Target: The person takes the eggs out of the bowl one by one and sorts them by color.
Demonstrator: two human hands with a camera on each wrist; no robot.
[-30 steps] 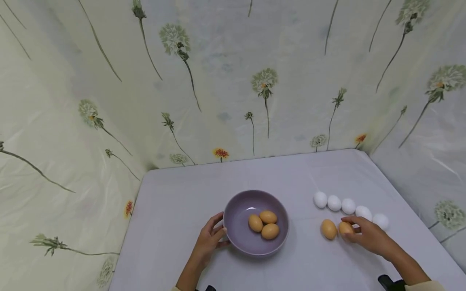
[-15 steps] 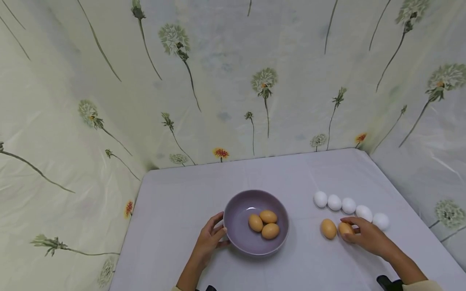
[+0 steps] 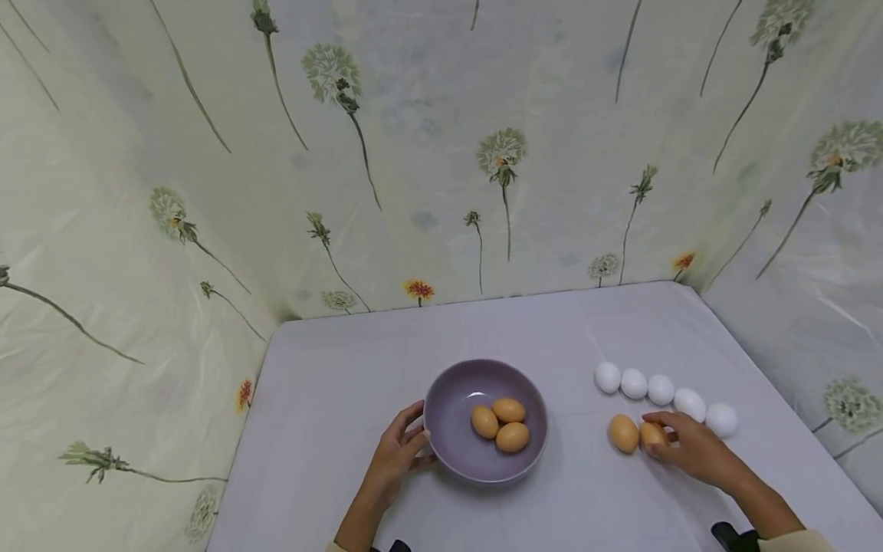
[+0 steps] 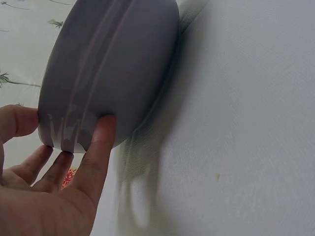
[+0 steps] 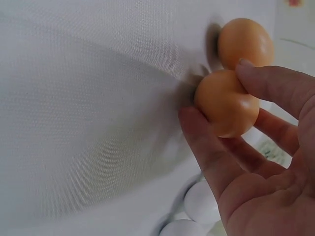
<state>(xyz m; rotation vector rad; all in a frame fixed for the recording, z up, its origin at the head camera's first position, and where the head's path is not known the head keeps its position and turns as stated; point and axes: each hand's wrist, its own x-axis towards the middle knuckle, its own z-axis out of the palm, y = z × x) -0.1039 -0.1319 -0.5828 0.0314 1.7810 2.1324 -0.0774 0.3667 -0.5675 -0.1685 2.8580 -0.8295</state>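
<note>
In the head view my left hand (image 3: 395, 454) holds the left side of a mauve bowl (image 3: 448, 437). In the left wrist view its spread fingers (image 4: 101, 135) press against the bowl's outer wall. Several brown eggs (image 3: 512, 438) lie together inside the bowl. My right hand (image 3: 697, 452) pinches a brown egg (image 3: 652, 435) low at the table, between thumb and fingers. Another brown egg (image 3: 624, 434) stands just left of it; in the right wrist view the held egg (image 5: 224, 105) overlaps that one (image 5: 244, 42).
Behind the right hand a slanting row of several white eggs (image 3: 661, 390) sits on the table, the nearest one (image 3: 721, 420) close to the hand. A white cloth (image 3: 345, 383) covers the table. Flower-printed sheets (image 3: 428, 153) hang along the back and sides.
My right hand has shifted slightly left with the pinched brown egg, closing the small gap to the other brown egg. The left hand and bowl stay in place.
</note>
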